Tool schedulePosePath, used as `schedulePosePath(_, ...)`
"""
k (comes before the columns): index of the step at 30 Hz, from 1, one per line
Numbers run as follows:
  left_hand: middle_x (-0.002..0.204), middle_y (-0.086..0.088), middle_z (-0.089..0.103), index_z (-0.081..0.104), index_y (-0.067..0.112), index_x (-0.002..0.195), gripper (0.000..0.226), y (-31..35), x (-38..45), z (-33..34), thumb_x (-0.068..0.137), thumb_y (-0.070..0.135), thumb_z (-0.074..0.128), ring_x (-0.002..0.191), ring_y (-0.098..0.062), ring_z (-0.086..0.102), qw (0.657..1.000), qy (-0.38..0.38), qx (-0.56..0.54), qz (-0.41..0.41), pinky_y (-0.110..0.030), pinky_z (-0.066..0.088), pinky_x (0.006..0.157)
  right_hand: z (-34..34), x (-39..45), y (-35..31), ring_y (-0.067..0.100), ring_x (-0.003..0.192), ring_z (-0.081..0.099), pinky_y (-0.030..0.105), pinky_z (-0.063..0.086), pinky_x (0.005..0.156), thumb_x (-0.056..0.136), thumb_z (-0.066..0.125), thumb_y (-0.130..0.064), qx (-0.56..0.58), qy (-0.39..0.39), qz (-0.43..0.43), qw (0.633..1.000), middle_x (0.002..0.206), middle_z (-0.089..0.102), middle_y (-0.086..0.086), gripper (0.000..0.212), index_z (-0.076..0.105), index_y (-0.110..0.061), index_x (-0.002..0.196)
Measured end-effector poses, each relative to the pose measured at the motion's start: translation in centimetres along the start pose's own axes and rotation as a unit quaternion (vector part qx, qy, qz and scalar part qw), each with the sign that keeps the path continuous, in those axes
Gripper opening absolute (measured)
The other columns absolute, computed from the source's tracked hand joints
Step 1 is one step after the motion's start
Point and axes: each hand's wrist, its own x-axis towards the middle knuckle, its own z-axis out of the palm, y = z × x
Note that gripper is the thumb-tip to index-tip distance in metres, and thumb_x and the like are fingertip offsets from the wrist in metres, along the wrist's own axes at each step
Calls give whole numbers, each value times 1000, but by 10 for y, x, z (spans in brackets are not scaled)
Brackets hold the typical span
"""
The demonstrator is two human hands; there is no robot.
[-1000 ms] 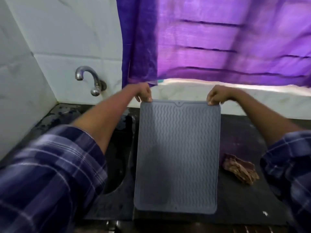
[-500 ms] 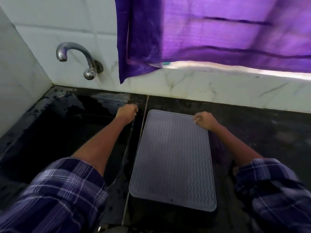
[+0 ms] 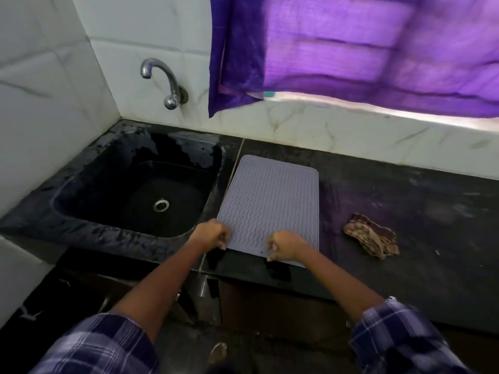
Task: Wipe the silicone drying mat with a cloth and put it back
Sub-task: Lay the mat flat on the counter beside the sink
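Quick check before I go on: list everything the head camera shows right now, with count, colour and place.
silicone drying mat: 1, grey, flat on countertop right of the sink
cloth: 1, brown, crumpled on countertop right of mat
sink: 1, black, left
drain: 1, silver, sink bottom
tap: 1, chrome, wall above sink
curtain: 1, purple, top right
countertop: 1, black
wall tiles: white
sleeves: 2, plaid blue
left hand: mat's near left corner
right hand: mat's near edge

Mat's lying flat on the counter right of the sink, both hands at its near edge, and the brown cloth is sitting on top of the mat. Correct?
Not quite. In the head view the brown cloth lies on the counter right of the mat, apart from it. The rest holds: left hand and right hand at its near edge.
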Motion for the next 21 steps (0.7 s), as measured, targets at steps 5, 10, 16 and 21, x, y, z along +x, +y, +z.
schedulePosePath(5, 129, -7, 59, 57, 10, 124, 29, 8, 4, 1, 99, 14, 42, 124, -26, 48, 985, 27, 161, 56, -37, 41, 97, 9, -10, -5, 29, 107, 59, 37, 48, 84, 91, 54, -22, -146, 37, 22, 988, 116, 62, 14, 31, 55, -6, 118)
schedulePosePath(10, 133, -8, 56, 53, 10, 129, 32, 8, 11, 9, 100, 9, 39, 128, -26, 43, 974, 16, 225, 35, -40, 40, 100, 21, -5, -12, 29, 112, 55, 38, 48, 89, 91, 46, 3, -200, 54, 49, 977, 118, 60, 16, 30, 57, -4, 119)
schedulePosePath(16, 128, -9, 59, 57, 12, 126, 30, 16, 2, 5, 99, 14, 43, 126, -26, 46, 965, 23, 260, 36, -38, 37, 101, 21, -11, -11, 28, 117, 55, 34, 44, 100, 93, 46, -1, -114, 46, 72, 990, 128, 58, 14, 33, 60, -3, 122)
schedulePosePath(21, 124, -8, 62, 62, 12, 120, 30, 18, -9, 10, 97, 10, 43, 123, -26, 49, 957, 30, 286, 47, -37, 36, 101, 25, -23, -16, 28, 103, 59, 34, 47, 92, 91, 44, 4, -81, 53, 89, 991, 115, 59, 16, 29, 62, 2, 114)
